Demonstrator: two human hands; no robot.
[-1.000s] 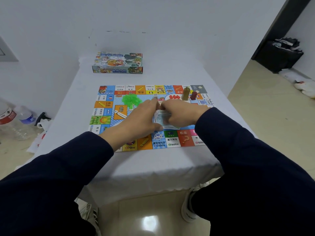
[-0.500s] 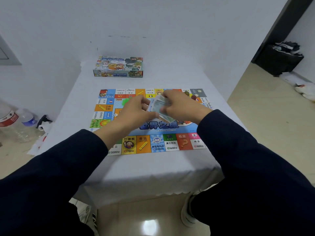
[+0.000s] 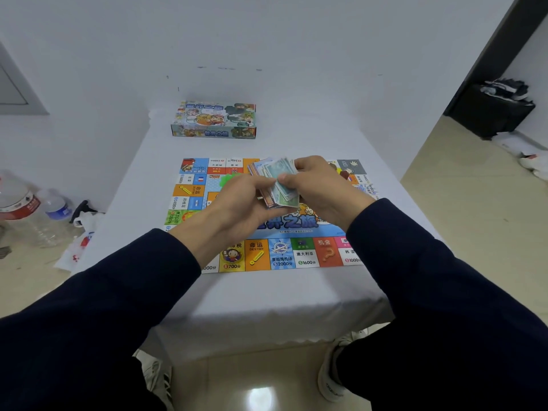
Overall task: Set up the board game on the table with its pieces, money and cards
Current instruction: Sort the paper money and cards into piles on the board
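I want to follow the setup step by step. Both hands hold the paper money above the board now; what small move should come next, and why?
Probably peel off the top notes with the left hand and sort them. The money is one mixed, fanned stack held by the right hand above the board, and no note lies on the table yet.

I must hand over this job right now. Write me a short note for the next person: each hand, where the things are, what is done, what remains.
Left hand and right hand: both hold the fanned stack of paper play money above the board.
Colourful square game board: unfolded flat on the white-clothed table.
Printed cardboard game box: at the far table edge.
Green plastic pieces: on the board, mostly hidden behind the left hand.
Done: board laid.
Left: sort and place the money, set out cards.
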